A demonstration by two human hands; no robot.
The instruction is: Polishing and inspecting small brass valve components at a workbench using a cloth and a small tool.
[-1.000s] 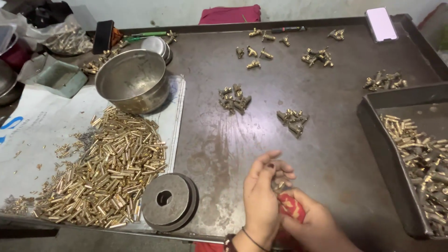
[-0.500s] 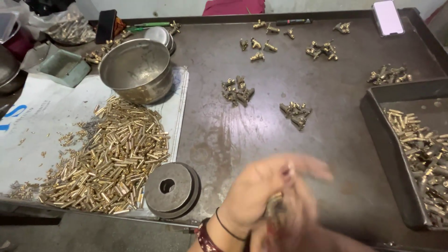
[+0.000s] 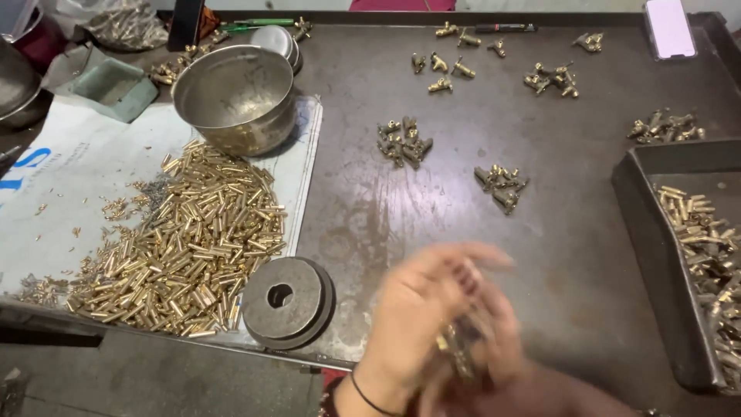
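Observation:
Both my hands are at the table's near edge, blurred by motion. My left hand [image 3: 413, 313], with a dark band on its wrist, curls over a few small brass parts [image 3: 455, 349]. My right hand [image 3: 515, 369] presses against it from the right and below, so the parts are caught between the two hands. A flat grey metal disc with a centre hole [image 3: 287, 301] lies just left of them. Beyond it a big heap of brass pins [image 3: 185, 239] covers a white printed sheet [image 3: 69, 193].
A steel bowl [image 3: 235, 96] stands behind the heap. Small clusters of brass fittings [image 3: 403, 141] [image 3: 502, 185] [image 3: 549, 79] [image 3: 664, 127] dot the dark metal table [image 3: 579, 232]. A dark tray [image 3: 656, 255] with brass pieces sits at the right. A phone [image 3: 668, 27] lies at the far right.
My hands have dropped toward the near edge and closed together in quick motion, going from sharp to blurred. The view has shifted slightly; things on the table have not moved.

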